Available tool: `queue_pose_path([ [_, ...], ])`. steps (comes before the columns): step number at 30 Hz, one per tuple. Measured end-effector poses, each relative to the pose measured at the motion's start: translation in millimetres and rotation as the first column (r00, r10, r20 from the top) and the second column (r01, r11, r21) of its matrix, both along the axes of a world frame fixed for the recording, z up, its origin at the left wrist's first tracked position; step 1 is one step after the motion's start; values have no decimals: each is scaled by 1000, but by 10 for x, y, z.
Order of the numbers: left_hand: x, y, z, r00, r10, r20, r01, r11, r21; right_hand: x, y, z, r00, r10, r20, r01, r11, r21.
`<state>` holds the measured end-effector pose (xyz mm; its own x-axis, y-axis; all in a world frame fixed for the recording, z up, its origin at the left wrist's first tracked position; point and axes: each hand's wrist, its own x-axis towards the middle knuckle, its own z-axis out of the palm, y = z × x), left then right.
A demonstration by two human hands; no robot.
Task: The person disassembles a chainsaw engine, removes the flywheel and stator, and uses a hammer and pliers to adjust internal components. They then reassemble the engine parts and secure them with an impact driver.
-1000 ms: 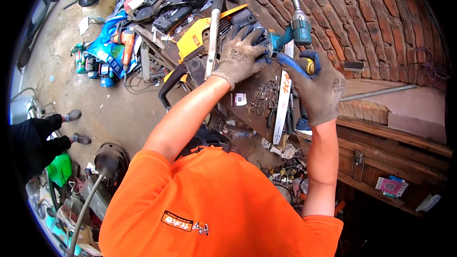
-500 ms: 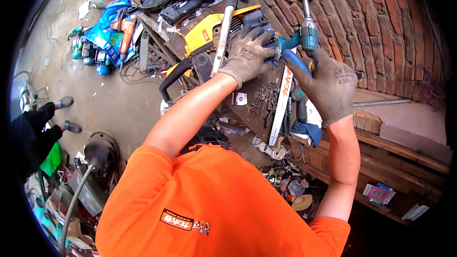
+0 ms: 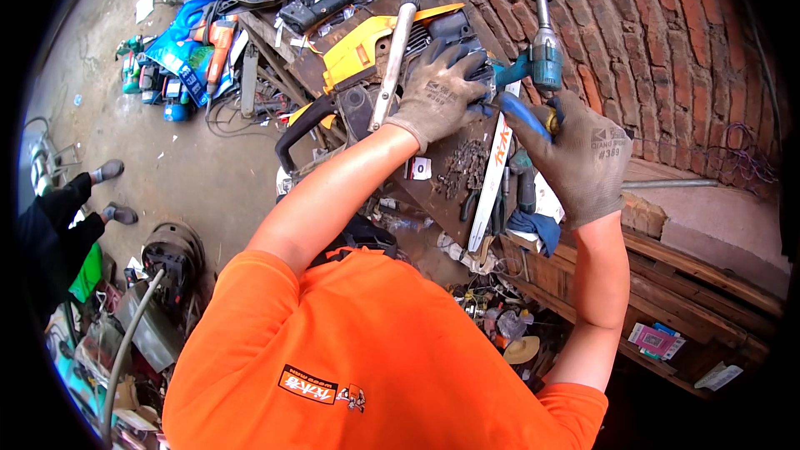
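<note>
My left hand [image 3: 442,96], in a grey glove, rests with bent, spread fingers on the dark engine part of a yellow-and-black saw [image 3: 354,54]. My right hand [image 3: 575,158] is closed round a yellow-and-black handled tool [image 3: 552,121]; its working end is hard to make out beside my left thumb. A silver tube [image 3: 388,83] with a dark grip crosses the saw left of my hands. A teal power tool [image 3: 546,62] with a metal shaft stands just beyond them. A white guide bar [image 3: 487,204] lies below, beside small dark metal pieces [image 3: 458,171].
Power tools [image 3: 175,92] and a blue bag [image 3: 192,62] lie beyond the bench's left side. At lower left stand another person's legs [image 3: 71,208], near a round metal part [image 3: 171,254] and clutter. A brick wall [image 3: 650,42] and wooden planks [image 3: 692,283] bound the right.
Compared with a second ago, my right hand and forearm have shifted rightward in view, still gripping the tool. My left hand and the bench also sit slightly further right in the picture.
</note>
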<state>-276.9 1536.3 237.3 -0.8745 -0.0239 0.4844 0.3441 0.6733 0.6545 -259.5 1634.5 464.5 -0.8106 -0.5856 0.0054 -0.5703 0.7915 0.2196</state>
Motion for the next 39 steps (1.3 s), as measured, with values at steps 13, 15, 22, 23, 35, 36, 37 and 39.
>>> queue_pose_path([
  [13, -16, 42, 25, 998, 50, -24, -51, 997, -52, -462, -14, 14, 920, 344, 190, -358, 933, 44],
  [15, -10, 49, 39, 998, 45, -35, -47, 997, -59, -494, 81, -3, 930, 327, 169, -335, 942, 20],
  [22, -6, -15, 31, 1000, -1, -4, 1, 1000, -26, -206, 104, -21, 936, 4, 353, 69, 979, -194],
  [23, -15, -5, 16, 1000, 1, -9, -1, 1000, -20, -169, 97, -22, 940, -40, 339, 109, 977, -186],
  [35, 5, -6, 52, 1000, -2, 12, 2, 1000, -27, -99, 129, -48, 958, -4, 286, 71, 972, -224],
  [36, 2, -6, 44, 1000, -3, 8, 3, 1000, -24, -105, 124, -47, 957, -6, 291, 74, 971, -225],
  [37, 0, -6, 41, 1000, -2, 4, 3, 1000, -21, -114, 124, -43, 955, -8, 296, 78, 971, -226],
  [39, -2, -10, 41, 1000, -2, -2, 2, 1000, -16, -129, 125, -48, 953, -11, 302, 84, 969, -231],
])
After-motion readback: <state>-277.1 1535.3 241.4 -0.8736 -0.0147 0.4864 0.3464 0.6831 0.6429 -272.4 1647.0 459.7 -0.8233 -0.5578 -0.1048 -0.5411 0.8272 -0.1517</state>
